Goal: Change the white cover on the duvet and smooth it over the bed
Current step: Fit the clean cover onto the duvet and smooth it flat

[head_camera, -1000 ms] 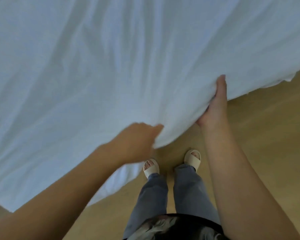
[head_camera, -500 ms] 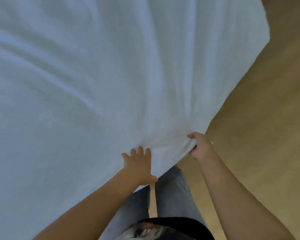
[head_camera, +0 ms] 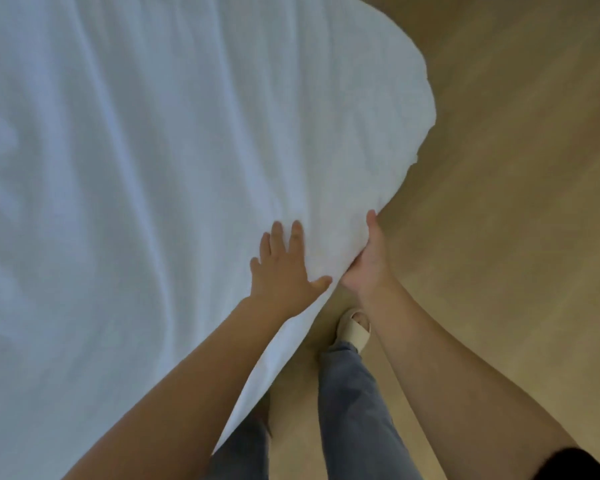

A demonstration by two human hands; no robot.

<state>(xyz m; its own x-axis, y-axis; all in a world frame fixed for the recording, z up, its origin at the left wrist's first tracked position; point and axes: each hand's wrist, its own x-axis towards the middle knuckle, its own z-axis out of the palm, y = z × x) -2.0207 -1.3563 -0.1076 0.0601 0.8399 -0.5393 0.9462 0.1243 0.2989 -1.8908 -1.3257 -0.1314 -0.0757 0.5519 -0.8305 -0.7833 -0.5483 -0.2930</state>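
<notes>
Head view, looking straight down: nearest are the person's legs in grey-blue trousers (head_camera: 354, 410), with a pale sandal (head_camera: 354, 329) on the one foot that shows, standing on a tan floor (head_camera: 499, 237). Two bare forearms reach forward from the bottom of the frame.

The left hand (head_camera: 284, 271) lies flat on top of the white cover (head_camera: 153, 202), palm down, fingers straight and slightly spread, thumb out sideways near the cloth's edge. Just beside it, the right hand (head_camera: 368, 261) holds that edge from the floor side. Its thumb runs up along the hem and its fingers are tucked out of sight under the fabric, so the cloth is clamped in its grip. The two hands are close together but not touching.

Beyond them the cover spreads away to the left and the far side, filling most of the view, with long soft folds fanning out from the hands. Its far right corner is rounded and slightly bunched against the floor.
</notes>
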